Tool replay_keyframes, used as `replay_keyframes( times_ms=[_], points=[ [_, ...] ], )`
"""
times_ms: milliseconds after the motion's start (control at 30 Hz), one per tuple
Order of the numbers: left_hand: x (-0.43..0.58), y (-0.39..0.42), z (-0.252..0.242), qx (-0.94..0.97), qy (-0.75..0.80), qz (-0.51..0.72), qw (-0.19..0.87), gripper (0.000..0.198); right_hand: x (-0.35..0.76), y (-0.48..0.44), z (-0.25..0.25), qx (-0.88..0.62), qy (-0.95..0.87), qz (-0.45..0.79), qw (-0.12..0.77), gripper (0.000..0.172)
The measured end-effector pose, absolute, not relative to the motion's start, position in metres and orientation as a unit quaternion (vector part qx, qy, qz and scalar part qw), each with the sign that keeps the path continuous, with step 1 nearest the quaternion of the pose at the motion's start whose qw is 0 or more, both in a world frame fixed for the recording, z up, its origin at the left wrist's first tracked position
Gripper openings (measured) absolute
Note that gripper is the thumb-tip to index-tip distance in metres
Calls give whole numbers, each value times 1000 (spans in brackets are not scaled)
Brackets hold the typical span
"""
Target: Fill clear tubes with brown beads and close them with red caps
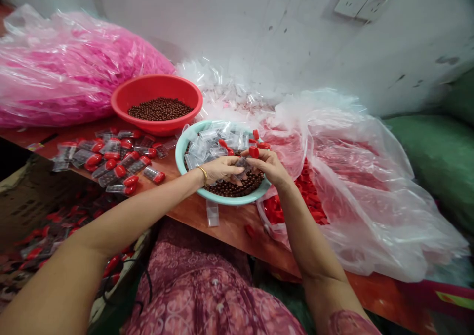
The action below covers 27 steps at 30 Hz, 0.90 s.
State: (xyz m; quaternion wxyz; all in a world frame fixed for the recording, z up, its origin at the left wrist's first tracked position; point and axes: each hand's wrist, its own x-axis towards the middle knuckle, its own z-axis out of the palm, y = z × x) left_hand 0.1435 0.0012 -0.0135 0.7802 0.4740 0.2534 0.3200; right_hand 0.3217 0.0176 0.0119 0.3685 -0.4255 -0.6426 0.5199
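The left hand (221, 169) pinches a clear tube (242, 165). The right hand (269, 166), touching it, grips a red cap (254, 151) just above. Beneath both sits the teal bowl (180, 150) of brown beads (233, 189). Keeping the tube upright over the bowl should catch spills. Capped tubes (118, 172) lie left on the tabletop (192, 211).

Left of me, on the reddish-brown wooden table (192, 211), a round red plastic bowl (163, 126) holds small dark-brown beads (160, 109). Behind it lies a large pink-tinted plastic bag (66, 63). In front of the bowl: a scatter of bead-filled clear tubes with red caps (111, 160). One empty clear tube (212, 213) lies flat near the table edge. Along the wall, a heap of empty clear tubes (229, 91). To my right, a big clear plastic bag (363, 187) with loose red caps (307, 197) inside; beyond it, a green sack (440, 152).
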Motion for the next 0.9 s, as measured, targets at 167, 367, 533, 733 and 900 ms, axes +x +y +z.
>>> replay_keyframes(
  times_ms=[167,367,533,733,900],
  points=[
    [142,2,-12,478,267,324,771,42,316,20,9,-414,-646,516,381,25],
    [142,1,-10,456,290,351,765,29,311,17,4,-395,-652,487,425,30],
    [143,0,-11,491,276,348,750,31,311,21,4,-387,-628,544,400,37],
    [141,-1,-6,484,292,346,748,23,312,25,-4,-412,-578,569,415,32],
    [142,0,-3,481,302,330,754,22,320,23,1,-425,-622,517,405,32]
  ],
)
